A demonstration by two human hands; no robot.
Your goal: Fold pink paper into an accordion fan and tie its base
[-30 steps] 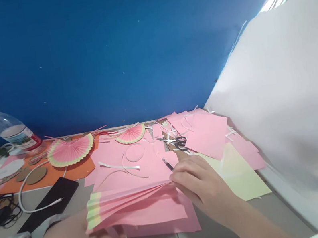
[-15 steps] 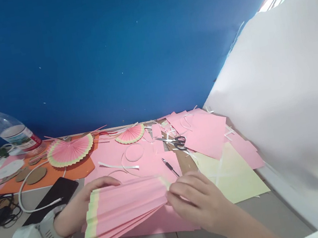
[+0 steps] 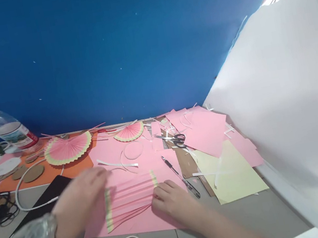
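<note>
A pink accordion-pleated paper [image 3: 131, 196] with pale green bands at both ends lies low over a flat pink sheet [image 3: 98, 228]. My right hand [image 3: 174, 201] has its fingers curled on the right end of the pleats. At the left, my left hand [image 3: 82, 198] is blurred by motion, its fingers stretched forward beside the left band and apart from the paper. It appears to hold nothing. A pen [image 3: 181, 176] lies just beyond my right hand. Farther back are a large pleated fan [image 3: 68, 149] and a smaller one [image 3: 130, 132], both pink with pale green rims.
Black-handled scissors [image 3: 177, 140] lie among paper scraps and pink sheets [image 3: 206, 127]. Nearby is a pale green sheet [image 3: 235, 175]. On the left stand a red-capped bottle [image 3: 8, 130], cardboard discs [image 3: 34, 173], a white cable [image 3: 20, 199] and a black phone-like slab [image 3: 51, 192].
My left hand has let go of the pleated paper's left end and drawn off it. The pleated paper has come down onto the sheet, with my right hand moving left and lower.
</note>
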